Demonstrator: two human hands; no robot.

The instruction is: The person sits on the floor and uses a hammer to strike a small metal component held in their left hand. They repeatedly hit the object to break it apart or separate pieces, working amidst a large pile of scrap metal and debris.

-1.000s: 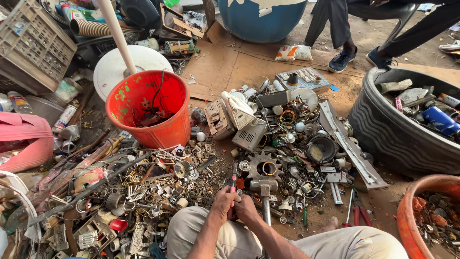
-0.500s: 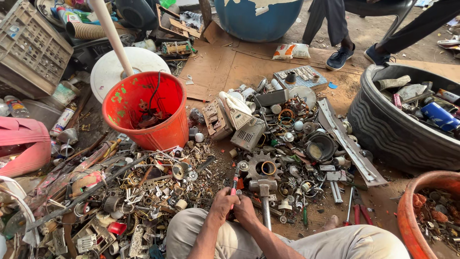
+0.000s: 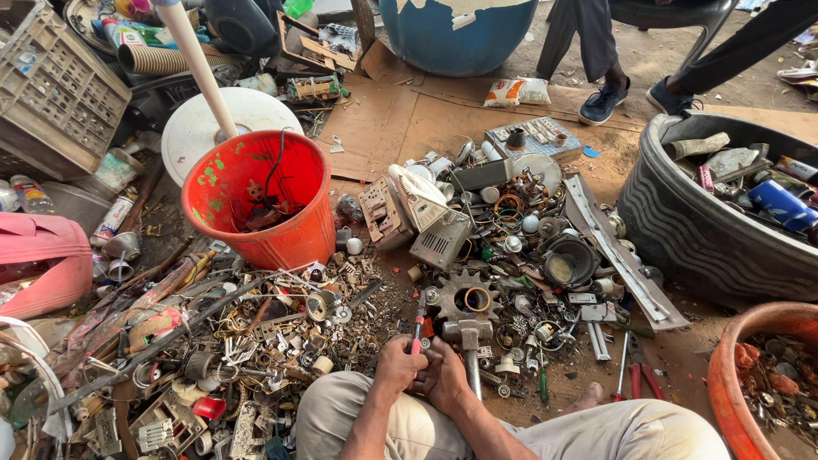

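The person sits on the ground with both hands close together between the knees, at the near edge of a wide heap of metal scrap (image 3: 256, 341). The left hand (image 3: 399, 365) is closed around a red-handled screwdriver (image 3: 417, 334), whose shaft points up and away toward the heap. The right hand (image 3: 445, 375) is pressed against the left one, its fingers curled inward; they seem to grip some small part held between the two hands, but the hands hide it and I cannot tell what it is. Just beside the right hand lies a hammer (image 3: 468, 341), its steel head on the ground and its handle running back toward the person's leg. Right behind the hammer head rests a toothed gear wheel (image 3: 450, 290) with a yellowish ring in its hole. To the left, well beyond the hands, stands a red bucket (image 3: 294, 230) with dark wires and bits inside, and a white pipe (image 3: 196, 64) rises at its far rim. On the right a black tub (image 3: 682, 230) holds cans and scrap, and an orange basin (image 3: 724, 383) sits near the right knee. Another person's legs and blue shoes (image 3: 601, 104) stand at the far side on flattened cardboard (image 3: 383, 128).
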